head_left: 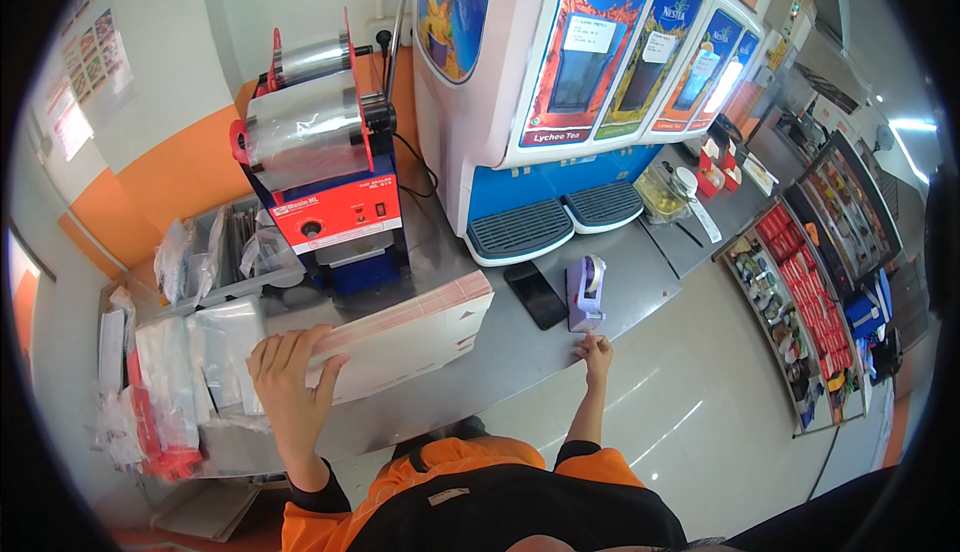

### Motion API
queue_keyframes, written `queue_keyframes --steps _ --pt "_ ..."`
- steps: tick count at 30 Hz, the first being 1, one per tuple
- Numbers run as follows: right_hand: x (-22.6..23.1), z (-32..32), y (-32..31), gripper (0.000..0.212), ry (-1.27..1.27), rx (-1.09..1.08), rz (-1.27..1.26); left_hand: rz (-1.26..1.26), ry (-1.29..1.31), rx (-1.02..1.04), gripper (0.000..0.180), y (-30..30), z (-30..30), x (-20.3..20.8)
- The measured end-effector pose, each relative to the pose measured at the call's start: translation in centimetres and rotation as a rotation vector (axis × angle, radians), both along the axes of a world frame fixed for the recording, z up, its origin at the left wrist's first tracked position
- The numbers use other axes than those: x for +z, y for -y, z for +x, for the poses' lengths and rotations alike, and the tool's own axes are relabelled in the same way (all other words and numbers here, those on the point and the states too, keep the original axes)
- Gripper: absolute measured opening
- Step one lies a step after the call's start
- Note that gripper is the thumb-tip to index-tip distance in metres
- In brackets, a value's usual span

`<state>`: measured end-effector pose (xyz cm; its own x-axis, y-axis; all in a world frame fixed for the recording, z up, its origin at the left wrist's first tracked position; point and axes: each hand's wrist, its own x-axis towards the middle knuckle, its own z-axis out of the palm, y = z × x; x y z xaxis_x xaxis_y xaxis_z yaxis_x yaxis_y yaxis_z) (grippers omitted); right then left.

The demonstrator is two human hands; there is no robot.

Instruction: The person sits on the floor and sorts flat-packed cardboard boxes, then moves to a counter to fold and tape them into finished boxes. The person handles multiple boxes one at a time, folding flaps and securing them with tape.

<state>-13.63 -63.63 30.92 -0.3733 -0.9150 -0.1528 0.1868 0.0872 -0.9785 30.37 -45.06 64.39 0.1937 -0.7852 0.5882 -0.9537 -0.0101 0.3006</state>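
My left hand is closed on the near left end of a thick stack of flat white cardboard with pinkish edges. The thumb lies on its near face, and the fingers reach over the top edge. The stack is tilted on the steel counter. At the counter's front edge, my right hand is pinched at the near end of a lilac tape dispenser. Whatever is between those fingertips is too small to see. A black phone lies just left of the dispenser.
Behind the stack stands a red and blue cup sealer. A large drink dispenser with drip trays fills the back. Clear plastic packs crowd the counter's left side. Right of the counter is tiled floor, then a shelf of red packs.
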Motion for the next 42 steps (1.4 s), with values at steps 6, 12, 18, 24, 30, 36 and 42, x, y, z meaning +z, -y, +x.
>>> queue_keyframes --steps 6,12,18,24,30,36,42 --pt "-1.5 -1.7 1.7 0.020 -0.385 -0.105 0.134 -0.005 0.012 0.000 0.028 -0.1 0.0 -0.1" --pt "4.1 3.1 -0.3 0.022 -0.297 0.116 0.153 -0.002 -0.017 0.002 0.030 -0.5 -0.3 0.3" --pt "25.1 16.8 -4.5 0.013 -0.115 0.269 -0.398 -0.014 -0.039 -0.117 0.031 0.2 -0.9 0.7" --pt "32.2 26.3 -10.7 0.014 0.166 0.724 -0.506 -0.031 -0.181 -0.154 0.033 0.5 -0.7 0.6" --pt "31.5 30.6 -12.3 0.019 0.107 0.797 -0.383 -0.094 -0.261 -0.164 0.046 0.1 -0.5 -0.5" --pt "31.6 30.8 -12.8 0.018 0.042 0.753 -0.369 -0.097 -0.226 -0.158 0.046 -0.1 -0.6 -0.6" --pt "31.5 30.3 -13.3 0.016 -0.008 0.763 -0.356 -0.073 -0.208 -0.177 0.041 -0.2 -0.4 -0.6"
